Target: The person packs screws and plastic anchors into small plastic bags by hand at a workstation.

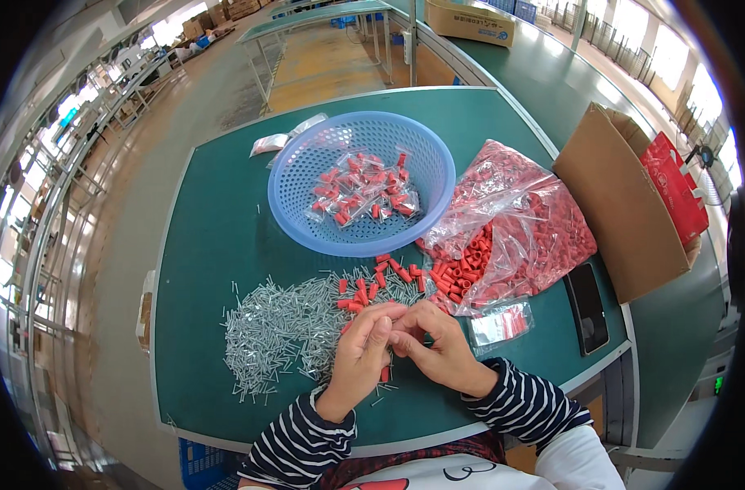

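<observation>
My left hand (359,353) and my right hand (443,349) meet at the fingertips over the near part of the table. Their fingers are bent and pressed together, and whatever lies between them is hidden. Just beyond them lie loose red plastic sleeves (361,292), several on top of a wide heap of thin silver screws or nails (278,331) that spreads to the left. To the far right of my hands, a large clear bag (544,220) lies open, spilling red sleeves (473,260) from its mouth. A blue perforated basket (280,200) holds small clear packets (364,192) with red sleeves in them.
Small flat plastic bags (501,324) lie right of my hands, near a black phone (586,309). A cardboard box (626,204) with a red bag (675,189) stands at the right edge. White packets (270,144) lie behind the basket on the green table (201,212).
</observation>
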Available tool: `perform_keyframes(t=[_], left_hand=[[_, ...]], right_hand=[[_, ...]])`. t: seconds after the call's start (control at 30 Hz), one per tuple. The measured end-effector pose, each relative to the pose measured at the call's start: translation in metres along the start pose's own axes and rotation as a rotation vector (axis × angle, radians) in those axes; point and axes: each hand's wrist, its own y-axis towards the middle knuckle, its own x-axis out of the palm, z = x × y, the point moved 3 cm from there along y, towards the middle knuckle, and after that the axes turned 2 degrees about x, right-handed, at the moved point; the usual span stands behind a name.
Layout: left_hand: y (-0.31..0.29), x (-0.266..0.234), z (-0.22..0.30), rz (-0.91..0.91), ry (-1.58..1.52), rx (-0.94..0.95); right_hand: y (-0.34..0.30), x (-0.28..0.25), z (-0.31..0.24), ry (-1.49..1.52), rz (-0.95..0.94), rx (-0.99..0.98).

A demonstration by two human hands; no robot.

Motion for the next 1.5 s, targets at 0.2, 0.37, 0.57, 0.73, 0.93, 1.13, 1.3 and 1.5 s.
perform_keyframes(t=[0.2,0.37,0.57,0.73,0.93,1.13,1.3,1.5], left_hand=[[0.001,0.002,0.000,0.032,-0.152,-0.047],[-0.002,0.007,0.002,0.004,-0.024,-0.081],[-0.001,0.005,-0.006,0.193,0.010,0.052],[-0.001,0.003,-0.016,0.250,0.359,0.337],[0.002,-0.001,-0.004,0.290,-0.018,0.111],[0.002,0.002,0.003,0.174,-0.035,0.022],[0.001,0.000,0.003,0.204,-0.011,0.081],[0.000,-0.005,-0.007,0.213,0.062,0.091]], right_hand=[[0.000,0.001,0.000,0.021,0.055,-0.009],[0.001,-0.002,0.004,0.221,0.114,0.168],[-0.002,-0.002,-0.001,0.322,0.075,0.246],[-0.008,0.009,0.006,0.407,-0.079,0.324],[0.001,-0.001,0.008,0.505,0.009,0.322],[0.008,-0.009,0.008,0.573,0.030,0.326],[0.005,-0.007,0.015,0.574,-0.032,0.291],[0.007,-0.008,0.021,0.539,-0.073,0.296]])
